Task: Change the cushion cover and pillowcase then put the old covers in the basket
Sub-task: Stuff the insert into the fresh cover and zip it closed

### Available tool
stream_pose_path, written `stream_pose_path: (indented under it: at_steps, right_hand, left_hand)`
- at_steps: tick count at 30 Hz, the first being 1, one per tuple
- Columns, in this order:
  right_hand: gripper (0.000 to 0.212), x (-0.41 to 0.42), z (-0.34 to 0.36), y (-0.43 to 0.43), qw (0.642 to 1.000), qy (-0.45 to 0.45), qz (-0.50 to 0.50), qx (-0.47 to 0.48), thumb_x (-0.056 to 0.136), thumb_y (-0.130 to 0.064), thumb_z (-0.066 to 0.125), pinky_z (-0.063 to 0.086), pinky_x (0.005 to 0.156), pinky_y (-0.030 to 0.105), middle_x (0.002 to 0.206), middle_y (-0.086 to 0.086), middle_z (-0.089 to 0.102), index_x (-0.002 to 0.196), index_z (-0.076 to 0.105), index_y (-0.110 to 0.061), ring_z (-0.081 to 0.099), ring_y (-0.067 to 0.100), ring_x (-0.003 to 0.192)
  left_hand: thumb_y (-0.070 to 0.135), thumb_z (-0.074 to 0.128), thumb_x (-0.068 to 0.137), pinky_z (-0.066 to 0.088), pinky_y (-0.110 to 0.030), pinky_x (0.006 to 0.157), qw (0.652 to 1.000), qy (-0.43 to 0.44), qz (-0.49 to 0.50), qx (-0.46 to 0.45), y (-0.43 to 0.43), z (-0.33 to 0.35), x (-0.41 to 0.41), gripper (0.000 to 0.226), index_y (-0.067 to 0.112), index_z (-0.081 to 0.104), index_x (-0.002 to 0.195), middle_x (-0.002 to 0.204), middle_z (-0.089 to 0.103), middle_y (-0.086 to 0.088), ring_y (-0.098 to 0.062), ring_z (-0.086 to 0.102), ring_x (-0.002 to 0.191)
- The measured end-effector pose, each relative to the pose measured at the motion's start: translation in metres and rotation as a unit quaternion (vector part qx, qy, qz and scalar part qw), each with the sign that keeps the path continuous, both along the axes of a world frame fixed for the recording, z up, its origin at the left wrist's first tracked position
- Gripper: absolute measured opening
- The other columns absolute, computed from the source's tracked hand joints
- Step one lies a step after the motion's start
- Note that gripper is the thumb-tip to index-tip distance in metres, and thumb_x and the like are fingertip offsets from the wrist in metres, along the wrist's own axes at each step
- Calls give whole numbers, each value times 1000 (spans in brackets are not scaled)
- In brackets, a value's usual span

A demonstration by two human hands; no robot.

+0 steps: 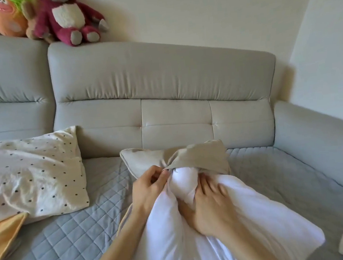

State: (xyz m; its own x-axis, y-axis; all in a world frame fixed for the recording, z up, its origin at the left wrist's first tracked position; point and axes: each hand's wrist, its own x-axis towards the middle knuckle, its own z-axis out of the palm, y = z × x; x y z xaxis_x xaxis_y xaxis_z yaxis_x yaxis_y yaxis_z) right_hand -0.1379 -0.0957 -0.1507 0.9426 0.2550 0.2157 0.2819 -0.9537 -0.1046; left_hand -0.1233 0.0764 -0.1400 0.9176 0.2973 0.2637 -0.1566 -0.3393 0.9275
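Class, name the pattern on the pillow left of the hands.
Pillow: cream with small dark dots; head view.

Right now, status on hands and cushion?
Left hand pinches beige cushion cover edge. Right hand presses white cushion insert. Insert mostly outside cover. Nothing blocking.

Plush toys (32, 19) (one magenta) top grey sofa (160, 77).

no readable text, labels or numbers anywhere
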Motion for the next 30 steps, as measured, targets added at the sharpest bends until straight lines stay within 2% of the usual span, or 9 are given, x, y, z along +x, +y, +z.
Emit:
stream_pose_path:
  at_steps: [4,9,13,17,21,25,26,28,30]
  right_hand:
    - [69,42,-5,16,995,-32,-94,-20,91,-62,21,32,107,44,145,5,51,142,48,-23,41,26,134]
    - [48,85,0,-3,986,23,-153,64,97,-52,32,25,113,34,153,-5,40,143,38,-38,33,16,142]
    - [47,64,5,-13,990,3,-96,108,89,-62,42,40,97,33,117,-1,69,106,70,-28,57,21,117]
    - [41,30,1,-36,955,-116,-27,272,77,-69,55,42,68,29,70,-9,61,65,57,-29,60,15,75]
    - [40,-10,8,-48,926,-275,34,254,85,-59,57,42,94,21,99,-14,71,91,77,-24,64,16,104]
    - [78,-80,13,-15,975,-102,155,126,79,-82,48,18,118,39,156,-12,34,142,47,-38,21,17,149]
    - [79,-96,5,-4,980,-106,160,53,81,-76,51,19,119,50,162,-8,23,149,36,-41,15,21,152]
    - [57,-116,-22,14,963,-199,178,-19,93,-45,51,41,101,64,156,9,38,149,38,-38,37,37,142]
    - [50,-118,-45,20,946,-277,163,-36,98,-29,47,44,92,68,148,17,47,147,42,-35,45,47,133]
  left_hand:
    - [38,62,74,31,-32,64,988,39,-135,-62,9,9,-4,24,20,54,61,59,48,9,-10,41,62]
    - [44,57,75,34,-21,60,971,41,-143,188,21,-3,-15,26,20,48,71,62,52,12,-4,45,62]
    - [56,52,78,44,-23,80,982,51,-51,173,57,-38,-23,26,34,58,89,93,62,19,-7,57,94]
    - [56,48,90,37,-36,93,969,46,39,240,38,-57,-34,21,44,54,106,115,44,23,-13,42,112]
    - [65,42,88,42,-47,96,983,125,65,118,16,-47,-37,26,55,44,112,133,28,8,-28,51,110]
    - [69,37,90,43,-42,92,977,195,25,81,8,-32,-30,33,54,37,119,127,54,-9,-35,57,110]
    - [70,37,88,41,-40,90,977,198,9,78,7,-25,-28,36,53,38,120,125,58,-7,-34,57,111]
    - [75,39,80,39,-36,94,983,175,-35,42,8,-14,-24,44,52,43,116,130,56,3,-30,55,117]
    - [77,47,72,38,-35,105,987,130,-89,-43,10,-8,-25,48,52,47,113,131,52,14,-20,52,124]
